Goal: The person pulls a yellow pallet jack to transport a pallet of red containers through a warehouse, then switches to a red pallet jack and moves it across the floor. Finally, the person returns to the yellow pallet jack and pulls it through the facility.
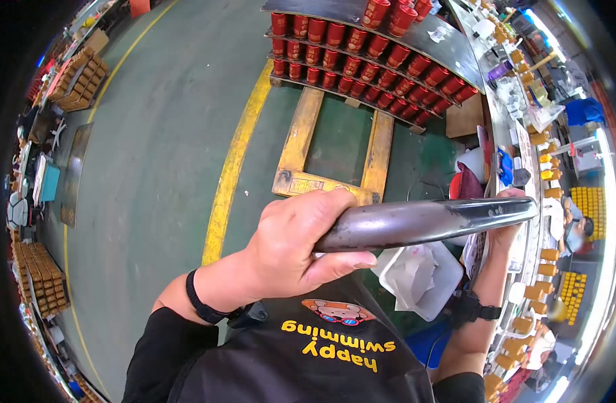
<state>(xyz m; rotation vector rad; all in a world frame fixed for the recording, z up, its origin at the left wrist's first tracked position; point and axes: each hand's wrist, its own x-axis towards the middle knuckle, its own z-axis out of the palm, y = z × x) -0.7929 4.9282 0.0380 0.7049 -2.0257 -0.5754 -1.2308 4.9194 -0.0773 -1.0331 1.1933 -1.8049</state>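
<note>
A dark board (415, 223), seen nearly edge-on and curved by the lens, is held level in front of my chest. Its rim has a grey, scuffed stretch and a glossy black stretch. My left hand (301, 235) grips the near-left end, thumb below and fingers over the top. At the far-right end my right hand (508, 218) is closed around the rim, partly hidden by the board. Beyond it stand red cups (351, 64) in several tiers, separated by dark boards (449, 50). A few cups sit on the top board.
A yellow-edged wooden pallet (298, 144) lies on the green floor ahead. Below the board is a white bin (442, 282) with crumpled paper. A long cluttered workbench (523, 141) runs along the right, with people seated beyond. Stacked brown crates (79, 79) stand at left.
</note>
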